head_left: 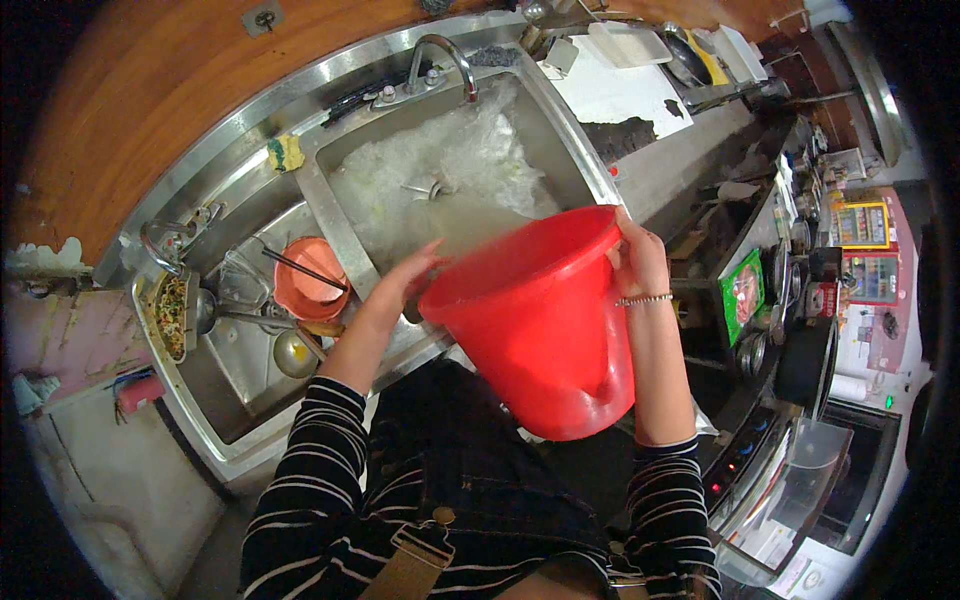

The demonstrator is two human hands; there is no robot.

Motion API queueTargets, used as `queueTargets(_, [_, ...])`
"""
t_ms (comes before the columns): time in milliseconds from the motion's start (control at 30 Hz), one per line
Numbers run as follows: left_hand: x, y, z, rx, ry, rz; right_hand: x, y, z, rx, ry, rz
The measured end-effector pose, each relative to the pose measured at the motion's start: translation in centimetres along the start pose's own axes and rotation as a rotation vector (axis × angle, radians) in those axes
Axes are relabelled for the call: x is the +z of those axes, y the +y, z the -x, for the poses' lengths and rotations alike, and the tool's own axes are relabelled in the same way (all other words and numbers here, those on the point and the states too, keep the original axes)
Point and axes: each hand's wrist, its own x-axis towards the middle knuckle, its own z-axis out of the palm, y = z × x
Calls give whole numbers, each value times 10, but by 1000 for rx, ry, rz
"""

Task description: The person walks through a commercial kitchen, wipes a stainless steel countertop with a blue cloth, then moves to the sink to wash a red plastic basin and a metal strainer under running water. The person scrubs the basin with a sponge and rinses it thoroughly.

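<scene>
Kitchen: I stand at a wide stainless-steel sink (333, 220) that has two basins.
Bucket: the large red plastic bucket (540, 330) is in front of my body, tilted, its mouth toward the right basin; if it rests on the sink edge, I cannot tell.
Right hand: my right hand (640, 262) is closed on the bucket's rim at the right side.
Left hand: my left hand (405, 275) is at the rim's left side, fingers partly extended; how firmly it holds, I cannot tell.
Pouring: I judge the step is emptying; cloudy, foaming water (430, 160) spreads in the right basin.
Next move: it calls, I think, for a firm right grip and slow raising of the bucket's bottom.
Left basin: here are an orange-pink plastic bowl (285, 308) and a round metal ladle (292, 352).
Behind: a curved chrome faucet (437, 42), then a brown wooden wall (150, 110).
</scene>
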Motion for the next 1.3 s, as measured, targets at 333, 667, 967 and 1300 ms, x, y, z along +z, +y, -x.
queueTargets(333, [-13, -41, -35, 171, -131, -69, 30, -8, -80, 94, -19, 201])
queueTargets(667, [-5, -33, -29, 94, -236, -76, 115, -1, -157, 244, -121, 378])
queueTargets(967, [-5, -28, -31, 82, -289, 112, 201, 57, -239, 226, -284, 1254])
queueTargets(1300, [-22, -8, 13, 172, -161, -205, 56, -38, -141, 290, -440, 245])
